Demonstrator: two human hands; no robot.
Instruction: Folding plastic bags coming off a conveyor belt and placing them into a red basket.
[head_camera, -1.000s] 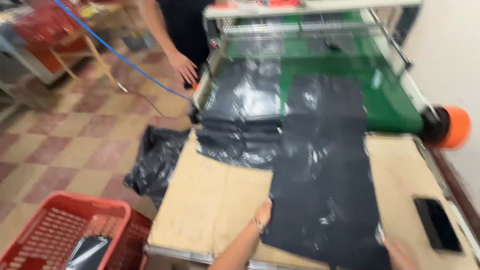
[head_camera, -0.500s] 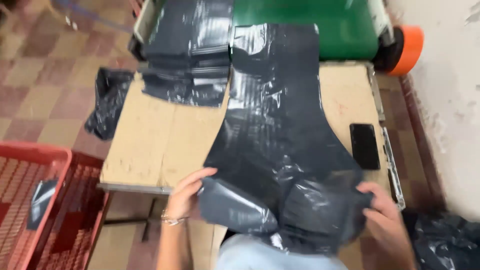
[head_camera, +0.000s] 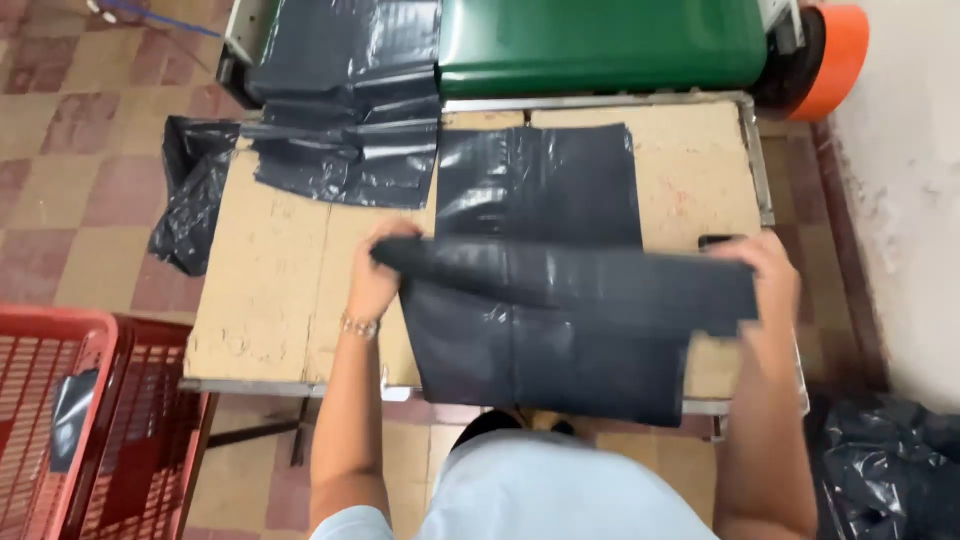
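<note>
A stack of flat black plastic bags (head_camera: 545, 290) lies across the bare board table (head_camera: 270, 290). My left hand (head_camera: 378, 272) grips the left end of a rolled fold in the stack. My right hand (head_camera: 762, 272) grips the right end of the same fold, lifted slightly above the table. The near part of the bags hangs over the table's front edge. The far part lies flat toward the green machine belt (head_camera: 600, 40).
More black bags (head_camera: 345, 100) spill from the belt onto the table's far left, and one droops off the left edge (head_camera: 195, 205). Red plastic crates (head_camera: 90, 420) stand at lower left. A black bag heap (head_camera: 885, 475) sits at lower right by the wall. An orange roller (head_camera: 830, 55) caps the machine.
The view has swung down over the table. My hands moved from the stack's near corners up to its middle, folding the near part of the bags over. The phone on the right is now hidden.
</note>
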